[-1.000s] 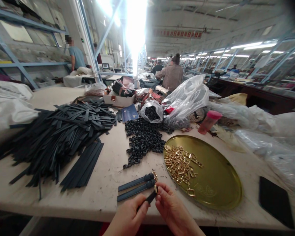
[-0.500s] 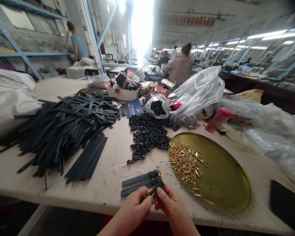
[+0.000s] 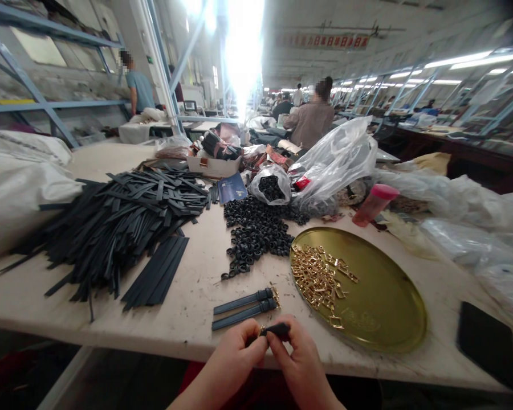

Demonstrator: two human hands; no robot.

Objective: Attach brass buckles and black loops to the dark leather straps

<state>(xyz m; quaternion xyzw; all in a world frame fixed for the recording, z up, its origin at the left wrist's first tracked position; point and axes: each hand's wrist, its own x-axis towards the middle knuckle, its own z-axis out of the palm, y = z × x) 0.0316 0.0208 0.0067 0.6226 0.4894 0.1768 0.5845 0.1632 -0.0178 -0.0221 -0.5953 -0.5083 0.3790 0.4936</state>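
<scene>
At the table's near edge my left hand and my right hand are pinched together on one dark strap with a small gold buckle at its end. Just beyond my fingers lie two finished straps with gold buckles side by side. To the right a round gold tray holds several loose gold buckles. Behind the straps spreads a heap of black rubber loops.
A big pile of dark straps covers the left of the table. Clear plastic bags, a pink-capped bottle and a cardboard box crowd the back. A black phone lies at the right edge. People work at distant tables.
The strap in my hands has turned from slanting upward to lying level between my fingertips, and both hands have drawn slightly closer together at the table edge.
</scene>
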